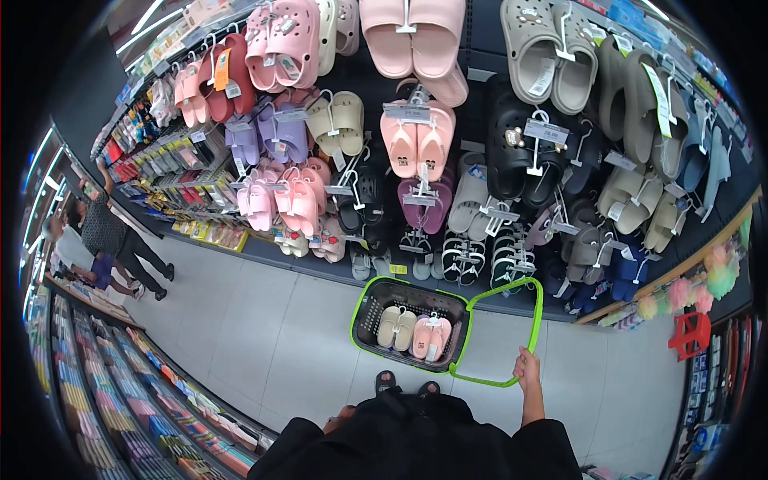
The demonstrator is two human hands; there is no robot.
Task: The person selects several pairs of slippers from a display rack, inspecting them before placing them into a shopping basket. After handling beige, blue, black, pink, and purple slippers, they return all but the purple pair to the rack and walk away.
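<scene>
My right hand (526, 369) is closed around the bright green handle (538, 320) of a shopping basket. The dark basket (362, 330) with a green rim is in front of my feet. Inside it lie a pair of beige slippers (396, 328) and a pair of pink slippers (432, 336), side by side, each with a white hanger. My left hand (340, 418) shows only in part, low beside my black clothing; its fingers are too hidden to read.
Ahead, a display wall holds several hanging pairs, including pink clogs (282, 44) and grey clogs (552, 52). Two people (120, 240) are in the aisle at left. Stocked shelves (120, 384) line the lower left; a red stool (690, 336) is at right.
</scene>
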